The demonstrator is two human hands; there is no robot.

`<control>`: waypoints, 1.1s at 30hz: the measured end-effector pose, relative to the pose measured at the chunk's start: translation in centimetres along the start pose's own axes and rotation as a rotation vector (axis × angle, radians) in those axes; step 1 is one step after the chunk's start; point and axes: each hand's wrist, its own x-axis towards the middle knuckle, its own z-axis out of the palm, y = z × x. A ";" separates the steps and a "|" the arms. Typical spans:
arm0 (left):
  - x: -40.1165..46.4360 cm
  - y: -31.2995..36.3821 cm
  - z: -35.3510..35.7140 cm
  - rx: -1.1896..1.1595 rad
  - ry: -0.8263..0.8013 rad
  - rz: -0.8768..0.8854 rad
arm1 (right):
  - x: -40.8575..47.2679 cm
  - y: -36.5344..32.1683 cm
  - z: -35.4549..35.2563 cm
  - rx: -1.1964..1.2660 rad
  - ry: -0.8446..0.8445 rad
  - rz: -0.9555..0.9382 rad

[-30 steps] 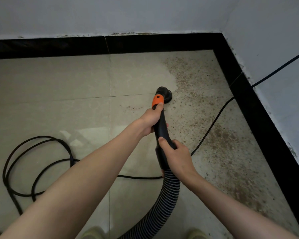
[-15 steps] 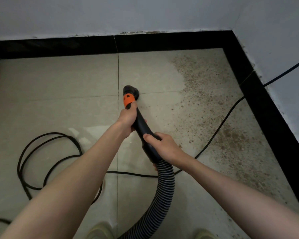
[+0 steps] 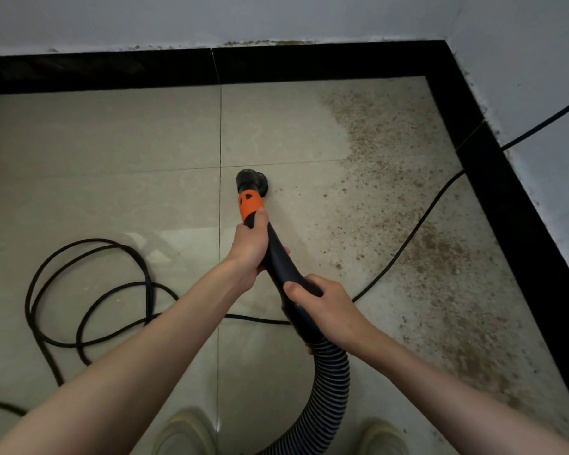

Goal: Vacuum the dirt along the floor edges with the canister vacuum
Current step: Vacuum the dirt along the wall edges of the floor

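The black vacuum wand has an orange collar (image 3: 249, 205) and a round black nozzle (image 3: 250, 181) resting on the beige tile floor near a grout crossing. My left hand (image 3: 252, 246) grips the wand just below the orange collar. Lower down, my right hand (image 3: 322, 310) grips the wand where the ribbed hose (image 3: 329, 389) joins it. A broad band of brown dirt (image 3: 434, 257) covers the tiles to the right of the nozzle, along the black skirting (image 3: 506, 198) of the right wall. The canister itself is out of view.
A black power cord (image 3: 418, 224) crosses the dirt from the right wall toward my hands. More cord lies coiled (image 3: 89, 290) on the floor at the left. Black skirting (image 3: 112, 70) also runs along the far wall. My two shoes (image 3: 380, 436) show at the bottom edge.
The nozzle swept left out of the dirt to the grout line, then came back a little toward me and to the right. Both hands kept their grip.
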 end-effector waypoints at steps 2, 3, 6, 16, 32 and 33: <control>-0.3 0.0 1.1 0.054 -0.052 0.005 | -0.6 0.6 -0.4 0.024 0.048 0.010; -0.5 0.1 1.8 0.081 -0.081 0.010 | -0.9 0.9 -0.5 0.047 0.079 0.017; -0.8 0.6 3.7 0.141 -0.159 0.015 | -1.3 1.4 -0.7 0.145 0.184 0.036; -0.5 0.1 2.2 0.116 -0.056 0.006 | -1.0 0.4 -0.8 0.088 0.022 0.037; -2.2 -2.3 -0.8 -0.003 -0.053 -0.007 | -2.5 0.9 -1.4 0.080 -0.257 0.096; -2.2 -2.2 -0.5 0.020 -0.086 -0.011 | -2.8 1.1 -1.5 0.104 -0.242 0.107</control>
